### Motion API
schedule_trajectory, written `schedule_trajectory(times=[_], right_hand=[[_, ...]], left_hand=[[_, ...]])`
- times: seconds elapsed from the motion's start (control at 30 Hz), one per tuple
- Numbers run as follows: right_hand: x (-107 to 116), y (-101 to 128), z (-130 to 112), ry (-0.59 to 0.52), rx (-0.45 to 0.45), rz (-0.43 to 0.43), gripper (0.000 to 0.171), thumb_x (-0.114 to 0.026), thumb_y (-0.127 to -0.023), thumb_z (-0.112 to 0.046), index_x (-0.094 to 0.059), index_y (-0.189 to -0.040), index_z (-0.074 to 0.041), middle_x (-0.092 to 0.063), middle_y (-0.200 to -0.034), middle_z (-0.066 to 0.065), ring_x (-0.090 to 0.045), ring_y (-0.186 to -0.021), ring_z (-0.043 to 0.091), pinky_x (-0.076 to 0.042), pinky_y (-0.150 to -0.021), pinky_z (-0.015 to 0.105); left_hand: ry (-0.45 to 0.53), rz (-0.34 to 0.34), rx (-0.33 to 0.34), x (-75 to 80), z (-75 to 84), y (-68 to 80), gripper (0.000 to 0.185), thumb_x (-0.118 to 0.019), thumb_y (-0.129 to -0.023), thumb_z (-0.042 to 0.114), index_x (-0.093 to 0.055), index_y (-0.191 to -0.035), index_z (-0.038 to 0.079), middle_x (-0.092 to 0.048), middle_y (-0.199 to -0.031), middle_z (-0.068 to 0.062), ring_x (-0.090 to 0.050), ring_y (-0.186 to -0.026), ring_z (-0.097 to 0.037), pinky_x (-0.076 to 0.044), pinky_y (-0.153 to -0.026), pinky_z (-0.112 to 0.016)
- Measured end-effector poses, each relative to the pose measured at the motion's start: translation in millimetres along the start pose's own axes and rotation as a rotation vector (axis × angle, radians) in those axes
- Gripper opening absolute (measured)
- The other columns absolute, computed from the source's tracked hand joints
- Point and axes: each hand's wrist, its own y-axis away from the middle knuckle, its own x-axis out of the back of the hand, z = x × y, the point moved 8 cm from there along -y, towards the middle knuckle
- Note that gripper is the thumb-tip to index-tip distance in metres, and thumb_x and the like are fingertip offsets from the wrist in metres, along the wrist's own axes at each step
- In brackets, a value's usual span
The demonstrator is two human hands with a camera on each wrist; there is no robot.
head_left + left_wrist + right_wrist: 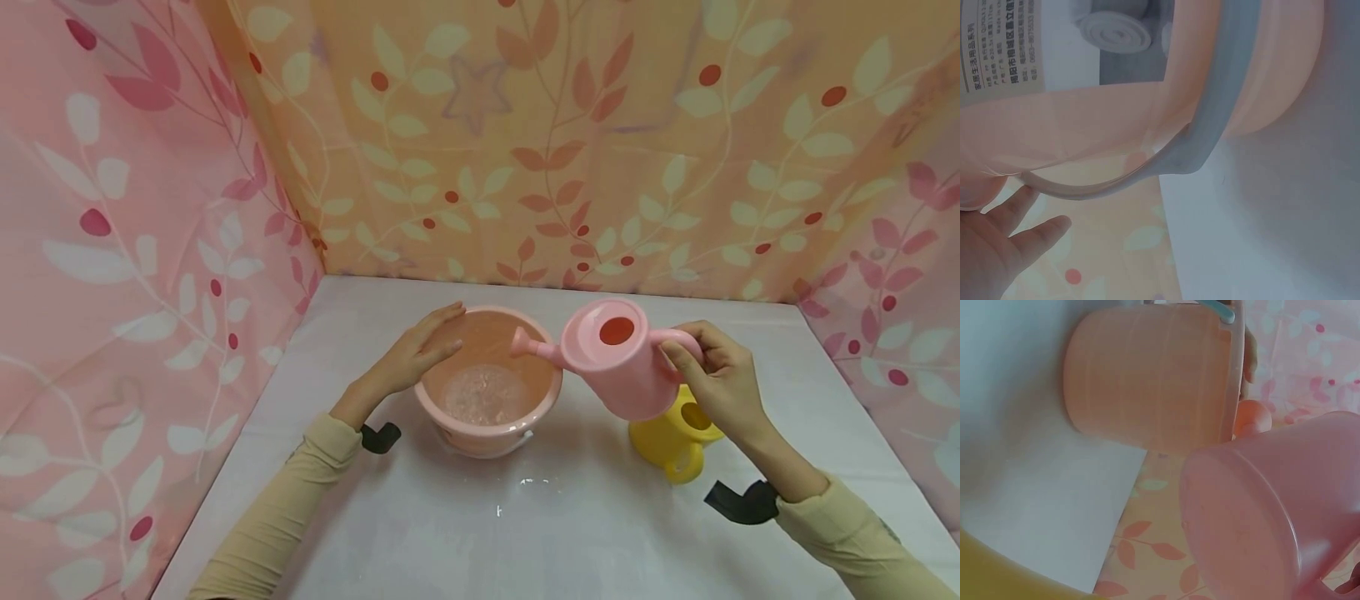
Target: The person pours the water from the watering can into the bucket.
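Note:
A pink watering can (628, 367) is held up by its handle in my right hand (716, 375). The can leans to the left, and its spout (534, 345) reaches over the rim of a peach-coloured bucket (543, 408). Clear, rippled water (483, 393) shows at the bucket's bottom. My left hand (416, 354) is at the bucket's left rim with its fingers extended. In the left wrist view, the fingers (1041, 237) lie close to the bucket's pale handle (1104, 187). The right wrist view shows the can's base (1235, 531) raised beside the bucket.
Below the raised can, a yellow watering can (660, 437) stands on the white table (480, 542). Small wet drops (536, 481) lie in front of the bucket. Patterned cloth (555, 150) hangs behind and at both sides.

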Motion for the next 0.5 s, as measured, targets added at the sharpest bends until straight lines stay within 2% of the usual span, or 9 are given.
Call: schedule_trajectory(times=[0.23, 0.5], right_hand=[[-0.3, -1.0, -0.2, 0.0, 0.002, 0.004, 0.016, -0.06, -0.085, 0.007, -0.06, -0.1, 0.005, -0.063, -0.09, -0.013, -0.055, -0.07, 0.009, -0.051, -0.064, 0.012], [-0.7, -1.5, -2.0, 0.016, 0.018, -0.015, 0.013, -0.06, -0.086, 0.004, -0.059, -0.099, 0.004, -0.062, -0.09, -0.014, -0.054, -0.068, 0.007, -0.051, -0.063, 0.011]], left_hand=[[-0.017, -0.002, -0.009, 1.0, -0.5, 1.3, 0.055, -0.052, -0.094, 0.034, -0.031, -0.144, 0.026, -0.03, -0.15, 0.003, -0.022, -0.14, -0.016, -0.022, -0.112, -0.047], [-0.014, -0.001, -0.02, 0.2, -0.5, 1.1, 0.055, -0.052, -0.094, 0.037, -0.032, -0.144, 0.026, -0.03, -0.15, 0.005, -0.022, -0.14, -0.017, -0.022, -0.112, -0.048]])
